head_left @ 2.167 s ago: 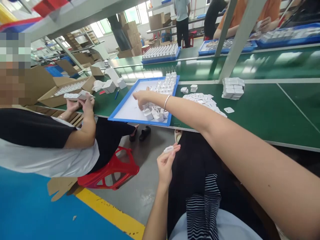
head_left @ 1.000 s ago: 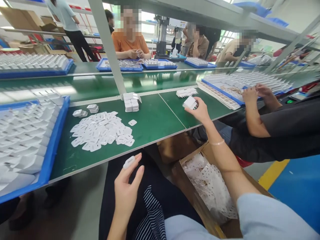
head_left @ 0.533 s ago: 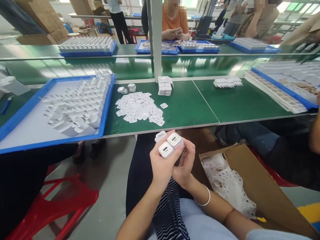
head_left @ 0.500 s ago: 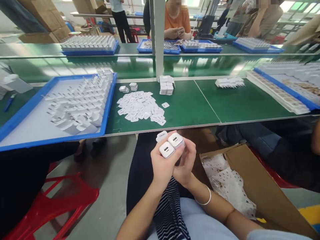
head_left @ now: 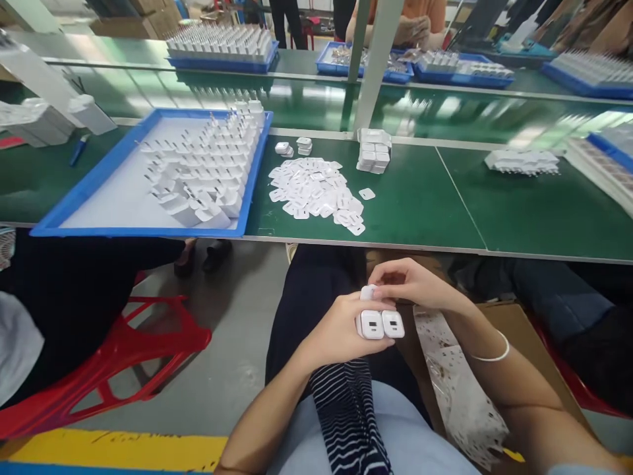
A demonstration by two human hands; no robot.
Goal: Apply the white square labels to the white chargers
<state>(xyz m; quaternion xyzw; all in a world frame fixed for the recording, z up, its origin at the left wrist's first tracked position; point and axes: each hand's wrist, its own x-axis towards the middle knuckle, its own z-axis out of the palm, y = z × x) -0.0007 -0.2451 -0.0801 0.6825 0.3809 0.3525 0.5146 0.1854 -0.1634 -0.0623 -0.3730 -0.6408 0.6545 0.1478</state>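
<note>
My left hand (head_left: 336, 333) is closed around two white USB chargers (head_left: 372, 324) lying side by side, their port faces turned toward me. Just above them, a small white rounded piece (head_left: 367, 292) sticks up. The thumb and fingers of my right hand (head_left: 418, 282) pinch that piece at its right side. Both hands are over my lap, in front of the table edge. On the green table (head_left: 415, 218) ahead lies a loose pile of flat white cover plates (head_left: 311, 188), with a single plate (head_left: 366, 194) to its right.
A blue-rimmed tray (head_left: 257, 168) of white charger housings with metal pins stands left. Behind the pile is a stack of white blocks (head_left: 374, 150); a row of white housings (head_left: 521, 162) lies right. A cardboard box (head_left: 524, 330) with plastic sheets and a red stool (head_left: 163, 343) flank me.
The view has shifted left and down. My right hand has come from behind the chargers to above them, now pinching the small white piece. The chargers have turned level in my left hand.
</note>
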